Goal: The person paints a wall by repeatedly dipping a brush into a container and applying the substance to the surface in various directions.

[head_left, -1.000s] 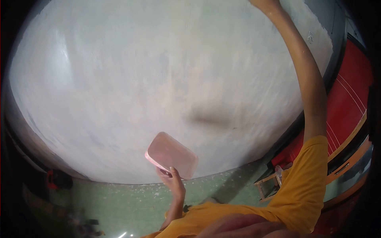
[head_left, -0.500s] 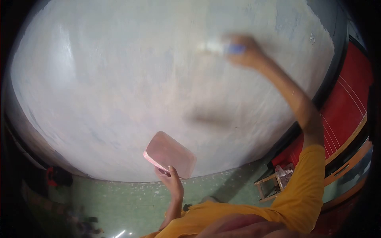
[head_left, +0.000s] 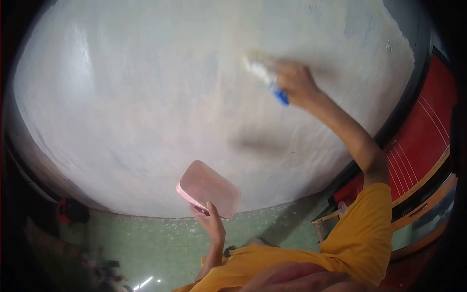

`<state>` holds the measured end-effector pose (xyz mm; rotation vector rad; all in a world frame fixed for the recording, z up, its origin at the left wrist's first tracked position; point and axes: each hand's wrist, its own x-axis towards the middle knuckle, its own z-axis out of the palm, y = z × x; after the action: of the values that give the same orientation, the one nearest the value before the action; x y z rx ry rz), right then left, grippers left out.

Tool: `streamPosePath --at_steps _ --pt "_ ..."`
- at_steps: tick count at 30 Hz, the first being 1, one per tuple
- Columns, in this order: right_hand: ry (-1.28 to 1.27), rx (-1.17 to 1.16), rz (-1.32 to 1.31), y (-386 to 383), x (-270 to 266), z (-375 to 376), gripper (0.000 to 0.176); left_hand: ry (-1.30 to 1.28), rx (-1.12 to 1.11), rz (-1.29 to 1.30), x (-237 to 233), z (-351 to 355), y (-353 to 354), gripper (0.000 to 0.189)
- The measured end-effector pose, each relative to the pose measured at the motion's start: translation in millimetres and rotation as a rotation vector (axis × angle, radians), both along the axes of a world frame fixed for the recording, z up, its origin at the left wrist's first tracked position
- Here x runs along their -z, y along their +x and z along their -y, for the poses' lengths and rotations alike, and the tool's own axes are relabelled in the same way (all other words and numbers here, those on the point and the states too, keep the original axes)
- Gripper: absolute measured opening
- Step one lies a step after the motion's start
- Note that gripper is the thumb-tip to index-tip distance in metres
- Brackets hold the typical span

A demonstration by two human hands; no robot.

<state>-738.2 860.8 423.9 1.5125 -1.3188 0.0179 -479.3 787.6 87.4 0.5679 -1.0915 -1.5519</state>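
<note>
A broad pale wall with patchy whitish paint fills most of the view. My right hand is closed around a paintbrush with a blue handle end and a white-smeared front. The brush's pale tip points up and left at the wall; whether it touches is unclear. Lower down, my left hand grips a shallow pink tray by its lower edge, thumb on top and fingers underneath. The tray is tilted, and its inside looks pinkish.
Green floor with white specks runs below the wall. A small wooden stool stands at the lower right, near a red panel with white lines. A red and black object lies at the lower left.
My right hand has moved slightly down, and the brush has turned from nearly level to slanting up and left. The tray in my left hand has hardly moved.
</note>
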Motion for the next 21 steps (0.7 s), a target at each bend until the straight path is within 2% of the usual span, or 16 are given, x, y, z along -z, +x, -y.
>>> streamPosePath --at_steps 3,5,6,7,8,10,13,16,18,20,21 --pt "0.284 0.134 0.334 17 22 -6 0.02 0.012 0.002 0.041 -7 -4 2 0.066" --pt "0.165 0.131 0.34 5 -8 -9 0.029 0.017 -0.005 0.039 -8 -5 2 0.065" --pt "0.052 0.262 0.412 5 -40 -8 0.028 0.02 -0.01 0.035 -9 -6 1 0.065" --pt "-0.084 0.205 0.435 -19 -71 -4 0.027 0.016 -0.018 0.031 -8 -6 0 0.065" --pt "-0.148 0.277 0.412 -38 -109 -1 0.023 0.011 -0.026 0.025 -7 -7 -1 0.064" --pt "-0.24 0.161 0.155 13 -165 -4 0.023 0.008 -0.037 0.015 -6 -6 -4 0.063" --pt "-0.47 0.16 0.116 17 -196 -3 0.023 0.014 -0.039 0.03 -2 -4 -2 0.061" --pt "-0.403 0.196 0.236 19 -152 2 0.021 0.006 -0.039 0.048 0 -1 -3 0.06" --pt "-0.258 0.181 -0.303 -23 -91 1 0.017 -0.008 -0.042 0.062 -1 -1 -1 0.06" --pt "-0.168 0.083 -0.074 -16 -28 5 0.029 -0.003 -0.059 0.088 -1 1 -1 0.059" --pt "-0.042 0.08 0.058 -12 -2 1 0.037 0.005 -0.065 0.102 -1 -1 -2 0.059"
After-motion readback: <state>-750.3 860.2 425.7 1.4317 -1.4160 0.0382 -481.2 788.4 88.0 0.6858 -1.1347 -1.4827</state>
